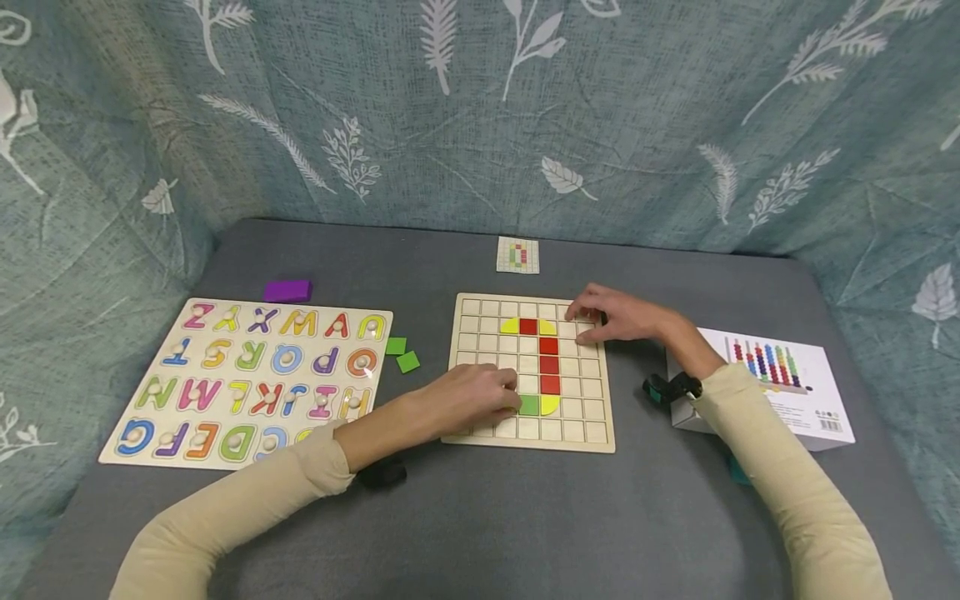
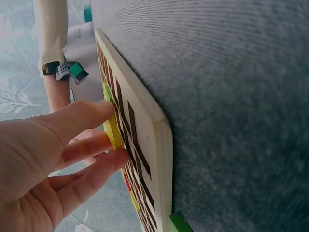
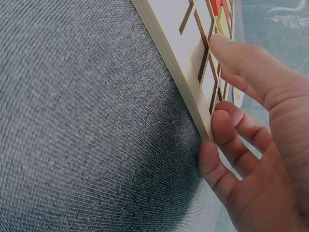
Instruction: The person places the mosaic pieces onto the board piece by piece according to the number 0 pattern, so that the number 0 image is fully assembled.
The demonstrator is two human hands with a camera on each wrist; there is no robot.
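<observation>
A wooden grid board (image 1: 592,433) lies on the table. On it, red squares (image 1: 549,365) run down one column, with a red square and yellow quarter-round pieces (image 1: 510,326) at the top. A green square (image 1: 529,406) and another yellow quarter-round sit near the bottom. My left hand (image 1: 480,396) is over the lower left of the pattern. In the left wrist view its thumb and fingers pinch a yellow piece (image 2: 113,131) at the board's surface. At the upper right corner, my right hand (image 1: 618,315) rests on the board, its thumb and fingertips touching the grid and edge, holding no piece.
A letter puzzle board (image 1: 300,342) lies at the left, beside two loose green squares (image 1: 408,362). Behind it is a purple block (image 1: 288,291). A pattern card (image 1: 517,255) lies beyond the grid board. At the right stands a white box (image 1: 810,375) with an abacus picture.
</observation>
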